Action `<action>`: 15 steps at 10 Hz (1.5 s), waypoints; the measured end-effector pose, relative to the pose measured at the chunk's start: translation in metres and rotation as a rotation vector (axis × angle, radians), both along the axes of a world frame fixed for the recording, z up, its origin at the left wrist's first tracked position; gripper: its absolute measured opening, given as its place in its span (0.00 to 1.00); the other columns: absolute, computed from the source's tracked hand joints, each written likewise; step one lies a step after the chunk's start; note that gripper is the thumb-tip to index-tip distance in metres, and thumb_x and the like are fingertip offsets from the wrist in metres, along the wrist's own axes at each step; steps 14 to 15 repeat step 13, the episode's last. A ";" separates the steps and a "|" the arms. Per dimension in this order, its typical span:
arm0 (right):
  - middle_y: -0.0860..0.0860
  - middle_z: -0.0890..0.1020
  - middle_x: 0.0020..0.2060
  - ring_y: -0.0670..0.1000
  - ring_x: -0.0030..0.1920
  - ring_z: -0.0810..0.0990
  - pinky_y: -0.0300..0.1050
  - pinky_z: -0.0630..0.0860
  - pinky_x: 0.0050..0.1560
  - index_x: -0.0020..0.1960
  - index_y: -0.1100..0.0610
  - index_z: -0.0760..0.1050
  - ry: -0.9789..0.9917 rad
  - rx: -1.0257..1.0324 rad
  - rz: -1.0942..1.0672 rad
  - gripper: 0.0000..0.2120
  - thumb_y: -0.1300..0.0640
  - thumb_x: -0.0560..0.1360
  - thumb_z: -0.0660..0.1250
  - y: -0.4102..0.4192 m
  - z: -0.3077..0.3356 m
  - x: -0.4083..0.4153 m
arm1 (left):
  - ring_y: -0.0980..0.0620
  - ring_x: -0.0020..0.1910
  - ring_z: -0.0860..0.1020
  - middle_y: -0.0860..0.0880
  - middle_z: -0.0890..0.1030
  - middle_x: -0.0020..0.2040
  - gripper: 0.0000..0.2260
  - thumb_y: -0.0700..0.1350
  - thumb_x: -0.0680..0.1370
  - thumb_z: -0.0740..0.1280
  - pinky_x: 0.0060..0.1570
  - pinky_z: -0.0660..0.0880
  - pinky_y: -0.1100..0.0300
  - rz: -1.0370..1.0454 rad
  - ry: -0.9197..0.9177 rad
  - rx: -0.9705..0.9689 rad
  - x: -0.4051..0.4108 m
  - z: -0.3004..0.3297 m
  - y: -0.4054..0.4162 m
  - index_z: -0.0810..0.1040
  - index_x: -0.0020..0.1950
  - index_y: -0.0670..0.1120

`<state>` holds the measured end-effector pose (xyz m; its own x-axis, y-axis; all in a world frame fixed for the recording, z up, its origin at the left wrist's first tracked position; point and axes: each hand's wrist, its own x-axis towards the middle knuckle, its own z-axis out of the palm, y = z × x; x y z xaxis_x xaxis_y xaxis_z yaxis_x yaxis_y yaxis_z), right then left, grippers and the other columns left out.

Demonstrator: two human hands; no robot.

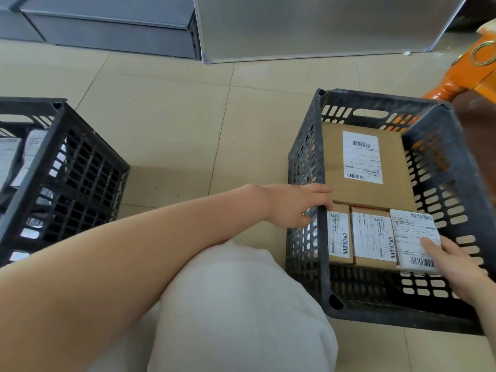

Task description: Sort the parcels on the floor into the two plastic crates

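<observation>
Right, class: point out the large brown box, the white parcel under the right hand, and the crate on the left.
large brown box point(397, 183): head view, bare cardboard right of its label.
white parcel point(410, 234): head view, middle of its label.
left crate point(80, 167): head view, its slotted side wall.

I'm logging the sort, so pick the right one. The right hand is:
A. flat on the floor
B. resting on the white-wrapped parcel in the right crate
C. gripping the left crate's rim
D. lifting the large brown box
B: the right hand has its fingers laid on the white-wrapped parcel at the near end of the right crate.
</observation>
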<state>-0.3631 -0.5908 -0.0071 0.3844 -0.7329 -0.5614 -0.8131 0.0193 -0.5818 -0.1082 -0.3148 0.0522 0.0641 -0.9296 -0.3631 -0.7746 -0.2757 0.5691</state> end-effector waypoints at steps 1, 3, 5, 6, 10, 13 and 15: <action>0.55 0.80 0.58 0.52 0.52 0.80 0.56 0.73 0.59 0.71 0.54 0.70 -0.031 -0.028 0.004 0.18 0.52 0.83 0.60 0.000 -0.008 0.000 | 0.57 0.46 0.69 0.55 0.50 0.81 0.22 0.42 0.81 0.62 0.47 0.59 0.67 0.012 -0.006 0.004 -0.001 0.000 -0.001 0.65 0.74 0.53; 0.50 0.84 0.57 0.54 0.57 0.82 0.59 0.72 0.66 0.68 0.47 0.73 -0.076 0.156 0.045 0.44 0.32 0.57 0.78 -0.016 -0.023 -0.012 | 0.53 0.57 0.74 0.54 0.51 0.81 0.21 0.41 0.80 0.62 0.53 0.63 0.64 0.017 0.006 -0.021 0.000 -0.005 -0.003 0.66 0.73 0.52; 0.48 0.86 0.54 0.52 0.55 0.83 0.49 0.76 0.55 0.66 0.48 0.74 -0.131 0.135 0.100 0.56 0.26 0.42 0.79 -0.011 -0.013 -0.008 | 0.48 0.69 0.71 0.54 0.52 0.81 0.21 0.41 0.79 0.62 0.64 0.69 0.55 0.002 0.019 -0.051 0.003 -0.014 -0.004 0.67 0.72 0.53; 0.48 0.85 0.55 0.52 0.56 0.83 0.49 0.76 0.54 0.67 0.47 0.74 -0.120 0.109 0.119 0.54 0.26 0.45 0.78 -0.009 -0.009 -0.009 | 0.47 0.68 0.72 0.54 0.53 0.81 0.21 0.40 0.79 0.62 0.65 0.69 0.51 0.002 0.029 -0.055 0.003 -0.016 -0.005 0.68 0.71 0.52; 0.57 0.79 0.63 0.48 0.51 0.78 0.48 0.71 0.55 0.71 0.56 0.69 -0.038 0.055 0.059 0.27 0.53 0.75 0.72 -0.003 -0.014 0.004 | 0.48 0.68 0.72 0.54 0.53 0.80 0.20 0.40 0.79 0.62 0.64 0.70 0.51 0.007 0.032 -0.070 0.003 -0.018 -0.006 0.68 0.71 0.52; 0.59 0.76 0.65 0.63 0.63 0.75 0.62 0.72 0.64 0.76 0.55 0.56 0.109 -0.217 -0.008 0.40 0.65 0.72 0.74 -0.002 -0.024 0.028 | 0.46 0.69 0.72 0.55 0.51 0.81 0.23 0.41 0.79 0.61 0.66 0.69 0.47 -0.023 0.037 -0.069 0.004 -0.015 -0.003 0.65 0.73 0.54; 0.59 0.76 0.65 0.63 0.63 0.75 0.62 0.72 0.64 0.76 0.55 0.56 0.109 -0.217 -0.008 0.40 0.65 0.72 0.74 -0.002 -0.024 0.028 | 0.46 0.69 0.72 0.55 0.51 0.81 0.23 0.41 0.79 0.61 0.66 0.69 0.47 -0.023 0.037 -0.069 0.004 -0.015 -0.003 0.65 0.73 0.54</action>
